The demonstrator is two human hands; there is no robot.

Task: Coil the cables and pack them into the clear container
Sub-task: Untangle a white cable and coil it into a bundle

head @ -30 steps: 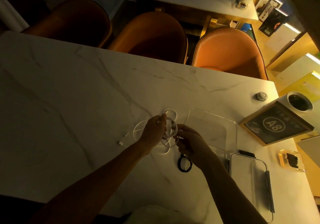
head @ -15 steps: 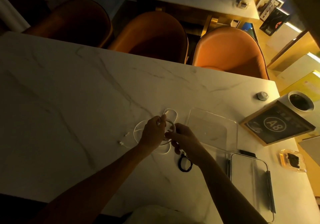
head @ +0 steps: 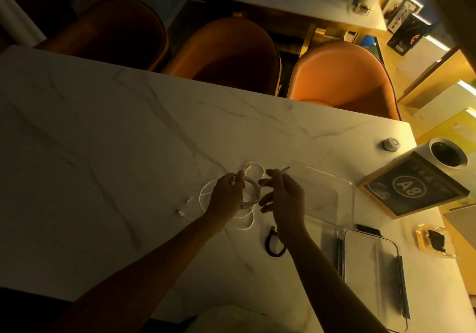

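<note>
Across the marble table (head: 108, 152), which fills most of the view, the work sits just right of centre, with three orange chairs (head: 342, 75) ranged along its far edge at twelve o'clock. Next in size, the clear container (head: 332, 191) lies open at about three o'clock from the hands, holding nothing that can be made out, and its lid (head: 371, 263) rests at five o'clock. A framed sign (head: 414, 185) marked A8 stands further out toward three o'clock. Between the hands hangs the white cable (head: 251, 193), partly wound into loops, with slack rings spilling onto the table beneath and its far plug lying out at nine o'clock. The left hand (head: 226, 196) grips the gathered loops with curled fingers. The right hand (head: 283, 196), which a second ago was tucked in low against the coil, has lifted and swung toward one o'clock, now pinching the cable's free end (head: 284, 170) between thumb and fingers so the plug sticks up. That reads as drawing the tail out for another wrap, so coiling is under way and nothing looks packed yet. Smallest, a black cable (head: 274, 245) lies at six o'clock, in a small loop beside the right wrist.
</note>
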